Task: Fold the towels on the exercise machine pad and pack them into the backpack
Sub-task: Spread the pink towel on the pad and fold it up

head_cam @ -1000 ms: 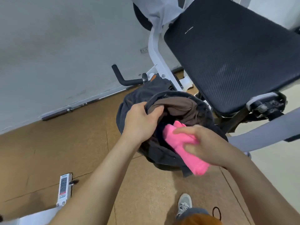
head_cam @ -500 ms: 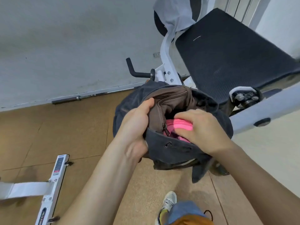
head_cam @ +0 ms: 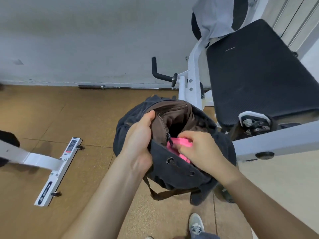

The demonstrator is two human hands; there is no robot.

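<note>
A dark backpack (head_cam: 174, 171) with a brown lining stands open on the floor in the middle of the view. My left hand (head_cam: 139, 135) grips its left rim and holds the mouth apart. Inside the opening lies a folded pink towel (head_cam: 181, 144), mostly hidden. My right hand (head_cam: 198, 150) rests on the pink towel with its fingers closed on it, inside the bag's mouth. The black exercise machine pad (head_cam: 259, 75) is at the upper right and bare. A light grey cloth (head_cam: 214, 16) hangs over the machine's upright behind the pad.
The white machine frame (head_cam: 276, 142) runs just right of the backpack, with a black handle (head_cam: 160, 75) behind it. Another white machine foot (head_cam: 57, 169) lies on the brown floor at left. A steel bar (head_cam: 120, 87) lies along the wall. My shoe (head_cam: 196, 225) is below the bag.
My right hand has pushed the pink towel from outside the backpack down into its opening. My left hand kept hold of the rim. The view tilted so more floor shows.
</note>
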